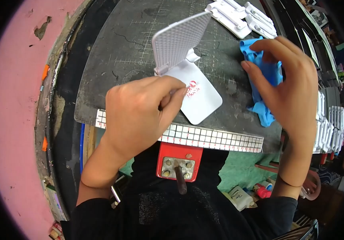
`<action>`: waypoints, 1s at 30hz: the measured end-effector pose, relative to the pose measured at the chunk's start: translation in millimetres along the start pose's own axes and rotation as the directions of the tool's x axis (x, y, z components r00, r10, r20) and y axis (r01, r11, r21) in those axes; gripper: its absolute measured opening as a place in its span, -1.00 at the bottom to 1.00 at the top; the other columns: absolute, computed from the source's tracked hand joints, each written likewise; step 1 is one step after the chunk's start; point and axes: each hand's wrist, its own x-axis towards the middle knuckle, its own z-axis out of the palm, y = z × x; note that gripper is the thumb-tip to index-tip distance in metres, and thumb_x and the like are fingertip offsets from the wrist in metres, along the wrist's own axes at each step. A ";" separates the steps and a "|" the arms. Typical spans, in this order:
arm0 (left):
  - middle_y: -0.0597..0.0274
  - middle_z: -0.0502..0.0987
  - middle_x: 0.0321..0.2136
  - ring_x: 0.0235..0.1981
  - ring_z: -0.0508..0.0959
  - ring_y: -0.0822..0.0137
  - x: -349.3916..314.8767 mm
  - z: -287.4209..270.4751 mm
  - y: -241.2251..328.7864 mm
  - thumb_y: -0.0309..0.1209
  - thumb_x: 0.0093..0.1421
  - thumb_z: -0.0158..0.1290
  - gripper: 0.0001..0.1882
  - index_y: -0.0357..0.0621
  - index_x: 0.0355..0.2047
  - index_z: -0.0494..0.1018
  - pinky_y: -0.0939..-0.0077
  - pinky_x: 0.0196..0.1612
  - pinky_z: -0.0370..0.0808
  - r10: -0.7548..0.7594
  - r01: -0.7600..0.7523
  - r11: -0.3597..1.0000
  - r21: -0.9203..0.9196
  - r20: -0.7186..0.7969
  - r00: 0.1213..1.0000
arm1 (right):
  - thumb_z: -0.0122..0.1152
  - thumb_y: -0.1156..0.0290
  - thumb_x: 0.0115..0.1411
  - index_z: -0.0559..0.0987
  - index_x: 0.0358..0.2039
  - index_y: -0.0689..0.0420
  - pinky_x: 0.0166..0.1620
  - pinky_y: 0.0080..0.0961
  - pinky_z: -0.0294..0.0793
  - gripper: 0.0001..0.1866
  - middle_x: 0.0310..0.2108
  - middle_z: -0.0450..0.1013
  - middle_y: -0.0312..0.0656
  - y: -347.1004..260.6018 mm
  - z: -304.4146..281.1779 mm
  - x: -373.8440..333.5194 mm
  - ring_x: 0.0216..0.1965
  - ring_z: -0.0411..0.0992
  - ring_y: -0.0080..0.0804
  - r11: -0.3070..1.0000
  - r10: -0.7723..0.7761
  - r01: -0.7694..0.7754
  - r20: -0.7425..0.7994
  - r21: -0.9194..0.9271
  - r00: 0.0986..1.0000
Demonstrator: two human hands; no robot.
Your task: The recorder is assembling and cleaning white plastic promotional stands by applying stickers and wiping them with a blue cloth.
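Observation:
A white folding phone stand [202, 100] lies on the dark board, its dimpled panel [180, 40] tilted up and its flat base carrying a small red print. Over the near left of that base is my left hand [146, 104]. Its thumb and forefinger are pinched together beside the print; whatever they hold, if anything, is too small to make out. On the right, my right hand [288, 76] hovers at a crumpled blue cloth [266, 76], thumb and forefinger spread apart with nothing visible between them. I cannot tell whether its fingertips touch the cloth.
Several more white folded stands [240, 18] lie at the board's far right. A white ruler strip [212, 136] runs along the near edge, above a red bracket [180, 162] with a metal rod. Stacks of white parts [330, 124] stand at far right; a pink wall [16, 100] is left.

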 end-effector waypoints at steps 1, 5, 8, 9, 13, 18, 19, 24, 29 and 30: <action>0.31 0.60 -0.60 -0.61 0.62 0.28 -0.7 1.1 0.5 -0.39 0.25 0.40 -0.91 -0.05 -0.36 0.70 0.36 -0.55 0.43 -0.023 0.023 1.000 0.004 -0.001 1.000 | 0.55 0.46 0.17 0.73 -0.14 0.22 -0.15 -0.33 0.56 -0.74 -0.33 0.58 -0.14 4.9 2.5 -3.8 -0.26 0.60 -0.15 0.997 -0.018 0.017 -0.005 -0.077 1.000; 0.31 0.54 -0.62 -0.66 0.35 0.62 -1.3 3.7 1.9 -0.54 0.24 0.39 -0.92 -0.25 -0.25 0.75 0.58 -0.58 0.19 -0.016 0.015 1.000 -0.016 -0.036 0.999 | 0.52 0.39 0.17 0.69 -0.22 0.17 -0.05 -0.18 0.58 -0.79 -0.36 0.58 -0.14 21.8 25.4 -11.5 -0.18 0.61 -0.05 0.995 0.042 -0.041 0.012 -0.096 0.999; 0.34 0.52 -0.63 -0.66 0.32 0.65 -0.5 4.4 2.1 -0.55 0.24 0.38 -0.91 -0.27 -0.25 0.75 0.60 -0.57 0.18 -0.025 0.024 0.999 -0.026 -0.035 0.999 | 0.50 0.43 0.16 0.66 -0.27 0.18 -0.03 -0.18 0.58 -0.82 -0.35 0.59 -0.13 28.1 26.7 -9.6 -0.18 0.61 -0.04 0.993 0.117 -0.118 0.157 -0.001 0.981; 0.35 0.51 -0.63 -0.66 0.32 0.66 -0.5 4.7 2.0 -0.55 0.24 0.38 -0.91 -0.27 -0.25 0.75 0.60 -0.57 0.18 -0.031 0.029 0.999 -0.036 -0.034 0.999 | 0.44 0.53 0.14 0.59 -0.29 0.28 -0.04 -0.27 0.57 -0.81 -0.31 0.60 -0.07 27.2 22.9 -8.2 -0.23 0.60 -0.02 0.999 0.045 -0.043 0.100 -0.018 0.994; 0.30 0.57 -0.62 -0.67 0.55 0.36 -1.8 4.6 1.3 -0.44 0.22 0.41 -0.94 -0.09 -0.32 0.74 0.44 -0.58 0.35 -0.094 0.094 0.995 -0.014 -0.015 0.995 | 0.39 0.60 0.05 0.61 -0.26 0.24 -0.17 -0.37 0.57 -0.78 -0.40 0.57 -0.10 4.7 11.0 -10.7 -0.32 0.63 -0.16 0.908 -0.078 0.025 0.109 0.418 0.991; 0.30 0.57 -0.61 -0.65 0.57 0.36 -1.7 4.4 1.2 -0.46 0.19 0.42 -0.91 -0.07 -0.30 0.73 0.41 -0.57 0.39 -0.085 0.085 0.996 -0.026 -0.027 0.996 | 0.47 0.61 -0.03 0.73 -0.17 0.19 -0.22 -0.37 0.63 -0.66 -0.36 0.65 -0.13 -19.6 25.8 1.7 -0.32 0.67 -0.18 0.872 -0.260 0.119 0.245 0.475 0.934; 0.35 0.53 -0.59 -0.62 0.35 0.66 -1.7 4.0 0.9 -0.64 0.20 0.38 -0.85 -0.28 -0.21 0.74 0.62 -0.55 0.22 -0.050 0.049 0.997 -0.056 -0.016 0.999 | 0.48 0.61 -0.04 0.75 -0.18 0.20 -0.21 -0.36 0.64 -0.67 -0.34 0.66 -0.12 -20.4 27.0 4.1 -0.31 0.67 -0.17 0.864 -0.237 0.082 0.258 0.497 0.937; 0.33 0.51 -0.63 -0.68 0.41 0.50 -0.5 1.5 -0.8 -0.65 0.13 0.41 -0.80 -0.17 -0.23 0.75 0.55 -0.57 0.27 -0.047 0.047 0.997 -0.061 0.011 0.999 | 0.53 0.67 -0.06 0.77 -0.25 0.21 -0.21 -0.37 0.65 -0.70 -0.33 0.71 -0.14 -18.7 26.1 3.5 -0.31 0.68 -0.18 0.820 -0.169 -0.041 0.310 0.571 0.936; 0.31 0.53 -0.64 -0.68 0.45 0.45 4.6 -4.7 -0.2 -0.65 0.09 0.44 -0.77 -0.15 -0.24 0.75 0.50 -0.58 0.29 -0.071 0.075 0.996 -0.041 0.085 0.994 | 0.60 0.65 -0.08 0.78 -0.26 0.16 -0.15 -0.35 0.69 -0.69 -0.32 0.73 -0.14 -30.2 31.7 0.0 -0.26 0.71 -0.15 0.802 -0.223 0.027 0.257 0.596 0.941; 0.30 0.54 -0.63 -0.68 0.46 0.45 5.4 -5.9 -0.3 -0.65 0.09 0.44 -0.77 -0.15 -0.24 0.75 0.50 -0.58 0.30 -0.077 0.081 0.996 -0.041 0.099 0.992 | 0.61 0.64 -0.08 0.78 -0.26 0.14 -0.12 -0.33 0.70 -0.69 -0.31 0.73 -0.14 -32.6 32.1 1.8 -0.24 0.72 -0.13 0.824 -0.228 0.069 0.218 0.562 0.949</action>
